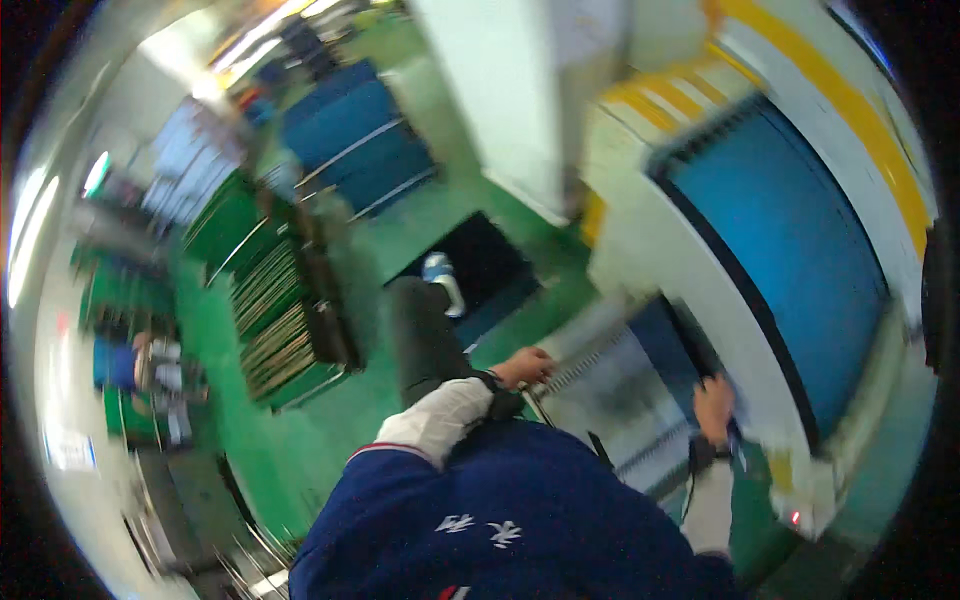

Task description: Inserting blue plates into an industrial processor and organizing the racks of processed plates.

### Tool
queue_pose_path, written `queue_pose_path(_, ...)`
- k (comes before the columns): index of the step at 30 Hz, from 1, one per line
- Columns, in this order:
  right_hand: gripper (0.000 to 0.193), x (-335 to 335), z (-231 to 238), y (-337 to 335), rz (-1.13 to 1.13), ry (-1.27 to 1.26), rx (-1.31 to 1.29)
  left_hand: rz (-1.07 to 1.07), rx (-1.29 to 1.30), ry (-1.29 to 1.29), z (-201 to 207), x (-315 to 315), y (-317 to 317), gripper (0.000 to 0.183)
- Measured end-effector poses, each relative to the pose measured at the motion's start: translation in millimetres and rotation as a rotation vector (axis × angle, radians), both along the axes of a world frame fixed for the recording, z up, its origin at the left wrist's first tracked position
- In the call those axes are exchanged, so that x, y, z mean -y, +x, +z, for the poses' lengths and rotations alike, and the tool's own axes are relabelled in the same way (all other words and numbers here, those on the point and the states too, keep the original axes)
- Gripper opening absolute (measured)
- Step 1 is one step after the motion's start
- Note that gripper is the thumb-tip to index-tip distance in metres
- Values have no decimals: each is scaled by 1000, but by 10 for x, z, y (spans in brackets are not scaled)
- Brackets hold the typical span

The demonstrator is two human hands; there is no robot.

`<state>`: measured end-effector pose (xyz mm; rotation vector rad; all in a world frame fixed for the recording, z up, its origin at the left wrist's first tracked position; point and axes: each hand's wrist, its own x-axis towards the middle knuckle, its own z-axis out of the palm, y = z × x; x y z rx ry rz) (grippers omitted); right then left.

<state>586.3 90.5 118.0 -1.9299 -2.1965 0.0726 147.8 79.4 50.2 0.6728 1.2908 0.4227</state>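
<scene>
A pale, ridge-edged tray (615, 395) sits between the person's hands, beside a blue-topped white machine (690, 265). The left hand (525, 368) curls at its left edge, the right hand (713, 405) is partly closed by its dark right side; blur hides whether either grips it. Green crates (285, 335) stand farther left.
</scene>
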Motion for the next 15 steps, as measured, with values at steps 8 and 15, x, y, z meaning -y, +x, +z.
queue_pose_path(8, 33, -58, -94, 68, -167, -417, 164, -46, -100, 44, -156, 28, 71, 21)
queue_pose_path(15, 31, -33, -158, 39, -187, -229, 114, -40, -48, 24, -198, 58, 27, 17)
